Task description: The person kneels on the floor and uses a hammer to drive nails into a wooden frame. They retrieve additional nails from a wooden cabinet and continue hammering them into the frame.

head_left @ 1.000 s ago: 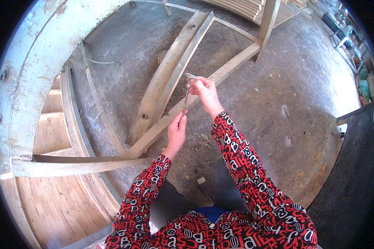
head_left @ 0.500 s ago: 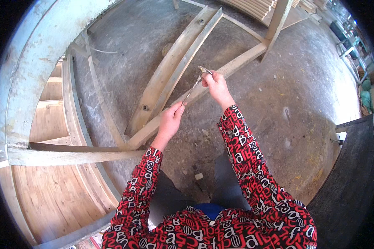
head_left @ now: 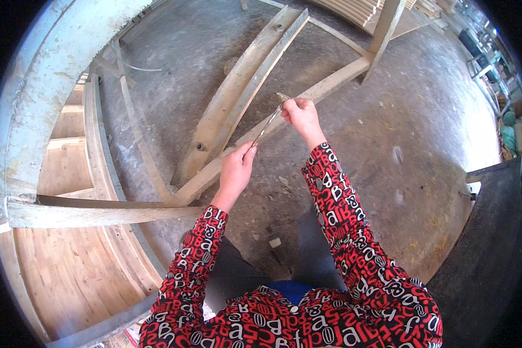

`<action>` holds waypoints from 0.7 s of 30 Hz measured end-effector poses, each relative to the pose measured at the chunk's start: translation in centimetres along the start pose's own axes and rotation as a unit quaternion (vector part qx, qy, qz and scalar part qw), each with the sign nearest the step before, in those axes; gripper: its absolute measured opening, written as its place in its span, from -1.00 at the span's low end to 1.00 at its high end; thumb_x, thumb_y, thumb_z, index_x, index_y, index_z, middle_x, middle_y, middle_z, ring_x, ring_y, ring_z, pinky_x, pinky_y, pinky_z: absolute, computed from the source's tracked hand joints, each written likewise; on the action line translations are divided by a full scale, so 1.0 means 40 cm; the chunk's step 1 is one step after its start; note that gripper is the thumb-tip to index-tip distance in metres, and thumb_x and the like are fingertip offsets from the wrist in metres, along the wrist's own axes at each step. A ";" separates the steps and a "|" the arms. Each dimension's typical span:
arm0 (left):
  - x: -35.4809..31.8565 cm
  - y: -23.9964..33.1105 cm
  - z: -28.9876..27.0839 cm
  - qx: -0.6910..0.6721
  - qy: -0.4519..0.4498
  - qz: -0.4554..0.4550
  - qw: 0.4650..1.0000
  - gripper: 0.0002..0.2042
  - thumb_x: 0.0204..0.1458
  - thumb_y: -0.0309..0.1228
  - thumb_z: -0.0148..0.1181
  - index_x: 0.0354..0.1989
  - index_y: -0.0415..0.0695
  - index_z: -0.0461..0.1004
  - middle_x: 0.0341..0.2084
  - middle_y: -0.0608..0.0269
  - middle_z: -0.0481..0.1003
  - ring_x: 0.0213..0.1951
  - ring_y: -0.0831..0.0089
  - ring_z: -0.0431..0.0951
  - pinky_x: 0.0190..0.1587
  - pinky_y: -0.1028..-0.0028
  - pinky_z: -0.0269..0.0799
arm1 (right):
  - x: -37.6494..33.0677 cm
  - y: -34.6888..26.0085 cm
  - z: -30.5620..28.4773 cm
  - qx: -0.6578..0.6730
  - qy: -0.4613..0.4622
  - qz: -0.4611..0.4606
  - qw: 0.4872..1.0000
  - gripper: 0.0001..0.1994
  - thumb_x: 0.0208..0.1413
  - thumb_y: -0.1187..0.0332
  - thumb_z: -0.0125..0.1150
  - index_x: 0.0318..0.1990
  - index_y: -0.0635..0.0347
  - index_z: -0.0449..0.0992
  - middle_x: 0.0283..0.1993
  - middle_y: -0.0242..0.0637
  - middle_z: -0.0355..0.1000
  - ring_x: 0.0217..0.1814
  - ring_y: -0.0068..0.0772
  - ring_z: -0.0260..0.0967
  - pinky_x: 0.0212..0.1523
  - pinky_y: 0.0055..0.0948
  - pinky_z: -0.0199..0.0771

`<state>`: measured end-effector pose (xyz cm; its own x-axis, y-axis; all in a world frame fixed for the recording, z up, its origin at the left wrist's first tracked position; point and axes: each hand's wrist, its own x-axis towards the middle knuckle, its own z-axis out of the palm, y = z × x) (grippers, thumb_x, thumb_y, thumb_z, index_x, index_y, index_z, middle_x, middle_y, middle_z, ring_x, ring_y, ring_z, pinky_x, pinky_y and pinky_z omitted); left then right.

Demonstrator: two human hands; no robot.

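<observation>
My left hand [head_left: 236, 174] is near the middle of the frame, thumb and forefinger pinched on the lower end of a thin, twisted-looking rod [head_left: 267, 127]. My right hand [head_left: 303, 120], above it and to the right, has its fingers curled closed around the rod's upper end. The rod slants up to the right between my two hands, just above the centre of the frame. A pale, pointed tip [head_left: 281, 96] pokes out past my right fingers; I cannot tell whether it belongs to the rod.

Behind my hands, a straight bar [head_left: 336, 78] runs diagonally from the left of centre to the upper right, where it meets an upright post [head_left: 385, 29]. Beyond it, in the upper middle, lies a long metal channel [head_left: 238, 87] with a round fitting near each end. A curved, pale blue panel [head_left: 46, 87] fills the upper left, and wooden boards [head_left: 75, 272] line the lower left. Stacked slats [head_left: 342, 8] show at the top right, a dark sheet [head_left: 481, 232] at the lower right. A small pale block [head_left: 275, 242] lies on the floor [head_left: 388, 197], low in the middle.
</observation>
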<state>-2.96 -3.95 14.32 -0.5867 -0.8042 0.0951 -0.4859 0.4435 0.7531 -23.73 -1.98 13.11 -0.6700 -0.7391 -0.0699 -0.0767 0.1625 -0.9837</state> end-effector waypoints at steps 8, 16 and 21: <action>-0.005 -0.020 0.039 0.093 0.041 0.024 0.995 -0.80 0.08 -0.32 0.04 -0.20 -0.13 0.47 -0.56 -0.07 0.47 -0.49 0.05 0.52 -0.44 0.25 0.39 | -0.008 0.023 0.017 -0.146 0.087 0.054 0.984 -0.58 -0.14 0.04 0.08 -0.33 0.25 0.55 -0.36 -0.01 0.49 -0.24 -0.11 0.48 -0.14 -0.22 0.40; -0.013 -0.071 0.178 -0.066 0.052 0.031 0.996 -0.75 0.15 -0.26 -0.04 -0.17 -0.17 0.44 -0.68 0.20 0.36 -0.67 0.48 0.33 -0.57 0.45 0.28 | -0.016 0.102 -0.082 -0.025 -0.027 0.093 0.995 -0.32 -0.14 -0.09 0.24 -0.01 0.31 0.33 -0.15 -0.15 0.43 -0.30 -0.31 0.45 -0.40 -0.32 0.50; -0.093 -0.135 0.354 -0.334 -0.239 -0.253 0.876 -0.75 0.20 -0.19 -0.14 -0.16 -0.06 0.38 -0.75 0.52 0.13 -0.73 0.70 0.04 -0.70 0.63 -0.07 | -0.171 0.401 -0.356 -0.075 -0.038 0.166 0.983 -0.58 0.03 0.00 0.14 -0.34 0.27 0.40 -0.60 -0.38 0.34 -0.67 -0.52 0.29 -0.69 -0.49 0.31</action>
<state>-7.32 2.26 0.71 -0.6873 -0.5021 -0.5249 -0.3691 -0.3809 0.8477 -30.89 15.02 0.18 -0.6198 -0.6749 -0.4006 0.0245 0.4935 -0.8694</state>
